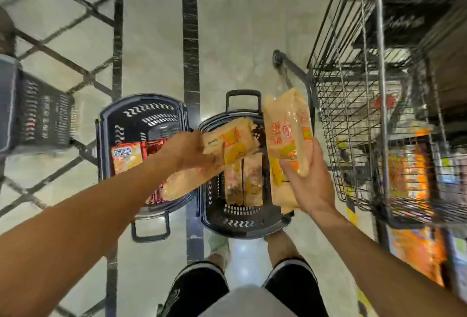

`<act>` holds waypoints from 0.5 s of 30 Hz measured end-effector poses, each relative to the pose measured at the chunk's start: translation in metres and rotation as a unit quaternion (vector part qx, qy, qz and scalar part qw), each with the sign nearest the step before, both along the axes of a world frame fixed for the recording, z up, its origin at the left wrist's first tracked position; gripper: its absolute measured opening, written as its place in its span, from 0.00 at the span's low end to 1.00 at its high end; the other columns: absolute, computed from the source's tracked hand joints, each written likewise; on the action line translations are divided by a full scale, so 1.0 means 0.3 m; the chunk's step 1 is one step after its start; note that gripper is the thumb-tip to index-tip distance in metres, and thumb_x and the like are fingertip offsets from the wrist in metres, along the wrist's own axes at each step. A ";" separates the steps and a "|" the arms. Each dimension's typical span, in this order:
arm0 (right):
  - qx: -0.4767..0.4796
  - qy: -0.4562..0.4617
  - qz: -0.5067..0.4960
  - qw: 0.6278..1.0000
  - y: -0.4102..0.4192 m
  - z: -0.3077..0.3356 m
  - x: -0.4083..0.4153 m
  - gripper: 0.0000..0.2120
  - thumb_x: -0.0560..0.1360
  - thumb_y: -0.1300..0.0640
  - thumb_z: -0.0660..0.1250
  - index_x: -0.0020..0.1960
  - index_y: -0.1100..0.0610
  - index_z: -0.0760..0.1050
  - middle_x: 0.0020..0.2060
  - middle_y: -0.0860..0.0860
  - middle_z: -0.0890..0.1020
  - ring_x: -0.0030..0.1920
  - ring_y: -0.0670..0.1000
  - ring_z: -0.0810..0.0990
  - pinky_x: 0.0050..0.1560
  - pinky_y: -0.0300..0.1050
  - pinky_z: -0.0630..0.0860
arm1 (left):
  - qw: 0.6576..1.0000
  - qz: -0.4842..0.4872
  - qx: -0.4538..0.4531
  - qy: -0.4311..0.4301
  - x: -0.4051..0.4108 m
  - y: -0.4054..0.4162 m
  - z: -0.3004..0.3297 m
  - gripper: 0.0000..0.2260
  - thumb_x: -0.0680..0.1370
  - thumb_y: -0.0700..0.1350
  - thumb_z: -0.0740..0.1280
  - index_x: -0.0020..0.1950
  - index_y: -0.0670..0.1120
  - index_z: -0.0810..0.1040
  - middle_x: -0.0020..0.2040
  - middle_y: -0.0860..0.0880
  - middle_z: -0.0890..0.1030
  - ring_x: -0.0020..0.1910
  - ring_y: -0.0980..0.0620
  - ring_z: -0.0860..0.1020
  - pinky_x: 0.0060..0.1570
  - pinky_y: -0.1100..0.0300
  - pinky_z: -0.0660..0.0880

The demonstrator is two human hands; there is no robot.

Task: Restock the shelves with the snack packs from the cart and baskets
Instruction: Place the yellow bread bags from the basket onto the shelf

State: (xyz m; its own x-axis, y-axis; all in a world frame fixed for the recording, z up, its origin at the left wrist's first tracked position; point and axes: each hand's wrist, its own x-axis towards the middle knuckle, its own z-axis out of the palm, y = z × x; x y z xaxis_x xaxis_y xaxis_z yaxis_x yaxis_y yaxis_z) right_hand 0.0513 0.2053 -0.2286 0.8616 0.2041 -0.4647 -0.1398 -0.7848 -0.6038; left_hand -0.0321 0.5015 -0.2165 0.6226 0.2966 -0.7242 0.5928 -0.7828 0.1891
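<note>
My left hand (pixel 188 152) grips a pale orange snack pack (pixel 227 139) that lies across the gap between two dark baskets on the floor. My right hand (pixel 307 180) holds another pale orange snack pack (pixel 286 124) upright above the right basket (pixel 242 225). That basket holds several more packs of the same kind (pixel 243 185), standing on edge. The left basket (pixel 113 119) holds orange and red snack packs (pixel 126 157), partly hidden by my left forearm.
A wire shopping cart (pixel 358 119) stands at the right, with stocked shelves (pixel 414 177) beyond it, blurred. A third dark basket (pixel 38 116) sits at the far left. My legs and feet are right behind the baskets on the tiled floor.
</note>
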 end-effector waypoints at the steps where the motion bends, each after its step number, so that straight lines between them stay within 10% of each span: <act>1: 0.012 0.004 -0.003 1.000 -0.007 0.053 -0.016 0.46 0.69 0.27 0.68 0.79 0.36 0.48 0.76 0.44 0.68 0.73 0.52 0.71 0.66 0.56 0.73 | 1.000 0.015 -0.004 -0.017 -0.043 0.008 0.055 0.27 0.73 0.66 0.71 0.62 0.50 0.74 0.50 0.50 0.80 0.47 0.49 0.77 0.44 0.56 0.72; 15: 0.089 -0.010 -0.048 0.995 -0.251 0.585 -0.389 0.41 0.70 0.38 0.75 0.77 0.39 0.60 0.70 0.42 0.75 0.66 0.47 0.75 0.66 0.50 0.73 | 0.958 0.145 -0.123 -0.215 -0.481 -0.040 0.469 0.31 0.71 0.61 0.76 0.69 0.51 0.72 0.52 0.56 0.79 0.47 0.56 0.79 0.49 0.54 0.78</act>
